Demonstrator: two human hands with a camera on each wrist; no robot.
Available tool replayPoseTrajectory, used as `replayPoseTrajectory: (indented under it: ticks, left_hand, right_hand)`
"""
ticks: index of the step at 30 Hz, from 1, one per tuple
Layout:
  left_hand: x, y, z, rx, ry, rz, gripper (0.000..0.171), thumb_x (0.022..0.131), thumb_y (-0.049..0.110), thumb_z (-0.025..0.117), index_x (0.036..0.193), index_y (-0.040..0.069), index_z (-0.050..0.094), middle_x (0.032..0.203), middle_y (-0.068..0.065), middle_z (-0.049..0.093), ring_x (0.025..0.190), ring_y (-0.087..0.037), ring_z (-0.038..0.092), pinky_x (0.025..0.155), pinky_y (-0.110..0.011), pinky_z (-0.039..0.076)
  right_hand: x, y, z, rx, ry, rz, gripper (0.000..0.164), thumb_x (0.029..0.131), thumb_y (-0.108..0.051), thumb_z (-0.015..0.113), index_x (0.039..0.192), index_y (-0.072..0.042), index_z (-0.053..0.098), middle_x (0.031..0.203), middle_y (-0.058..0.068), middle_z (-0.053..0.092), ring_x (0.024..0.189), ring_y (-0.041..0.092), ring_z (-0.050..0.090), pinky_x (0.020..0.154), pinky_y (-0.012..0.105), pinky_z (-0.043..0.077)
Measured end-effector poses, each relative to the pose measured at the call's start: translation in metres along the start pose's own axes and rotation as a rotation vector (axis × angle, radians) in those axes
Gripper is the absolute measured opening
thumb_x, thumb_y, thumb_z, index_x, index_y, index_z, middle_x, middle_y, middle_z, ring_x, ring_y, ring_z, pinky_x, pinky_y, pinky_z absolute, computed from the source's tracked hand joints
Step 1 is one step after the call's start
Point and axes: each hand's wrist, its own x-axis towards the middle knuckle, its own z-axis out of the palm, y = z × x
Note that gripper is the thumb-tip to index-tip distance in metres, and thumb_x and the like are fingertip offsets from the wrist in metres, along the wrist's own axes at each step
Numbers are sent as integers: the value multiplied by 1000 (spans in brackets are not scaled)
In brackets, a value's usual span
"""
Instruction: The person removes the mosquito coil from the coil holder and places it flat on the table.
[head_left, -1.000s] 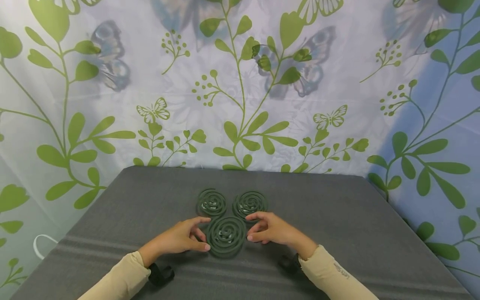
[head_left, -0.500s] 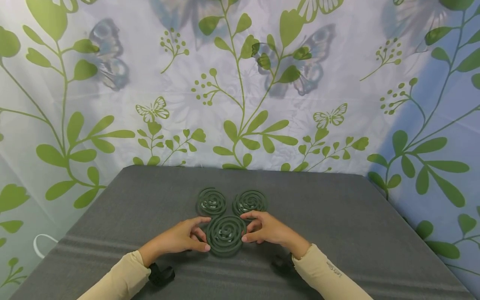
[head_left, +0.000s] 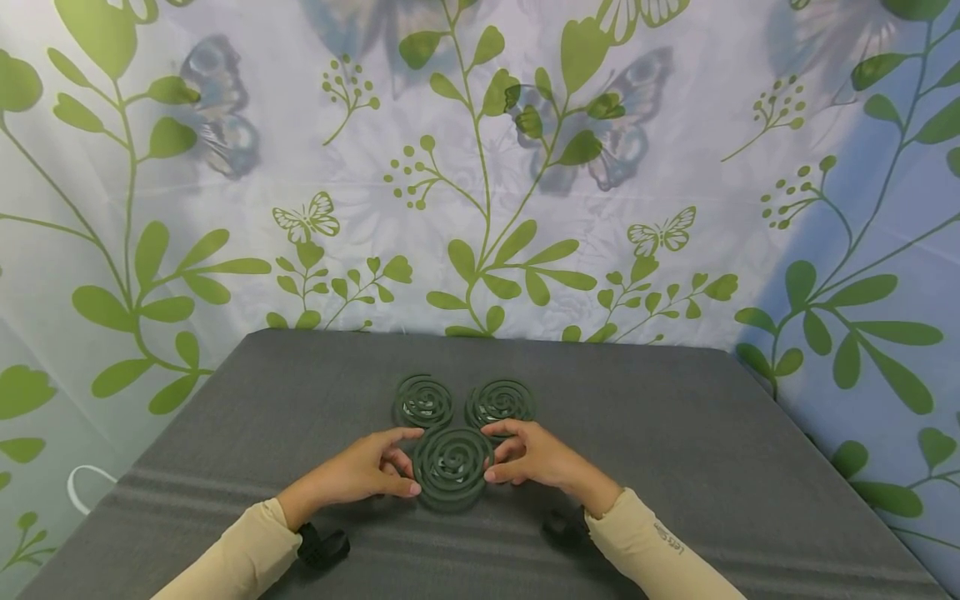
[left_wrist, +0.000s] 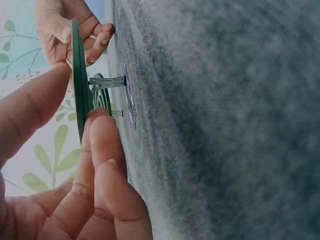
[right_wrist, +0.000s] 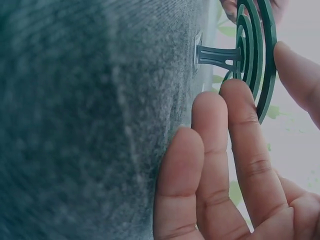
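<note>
A green mosquito coil lies level on a thin metal stand above the grey table. My left hand pinches its left rim, thumb on top and fingertips underneath, as the left wrist view shows. On the opposite side, my right hand has its thumb on the upper face and fingertips below the rim. Just behind are two more coils, one at back left and one at back right, with bits of metal showing through their rings.
A grey cloth covers the table, whose far edge meets a leaf-and-butterfly printed curtain. Black straps hang at the wrists. A white loop sticks out beyond the table's left edge.
My right hand has moved left from beside the front coil to its right rim. The left hand stays at the left rim, its thumb shifted slightly. Both back coils keep their places.
</note>
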Motion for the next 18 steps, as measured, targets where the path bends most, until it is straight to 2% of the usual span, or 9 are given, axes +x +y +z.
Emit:
replayPoseTrajectory:
  ticks: [9, 18]
  left_hand:
    - [1, 1, -2, -15, 15, 28, 83, 98, 8, 82, 162, -14, 34, 101, -4, 73, 77, -16, 67, 67, -28, 53]
    - [0, 5, -3, -25, 42, 50, 85, 99, 12, 82, 165, -9, 32, 104, -7, 72, 85, -23, 72, 75, -33, 58]
  right_hand:
    - [-2, 0, -4, 45, -12, -71, 70, 97, -7, 82, 155, 12, 47, 105, 7, 78, 84, 16, 71, 73, 32, 56]
    - [-2, 1, -7, 141, -14, -101, 75, 96, -6, 83, 158, 10, 44, 104, 3, 78, 94, 17, 74, 80, 35, 60]
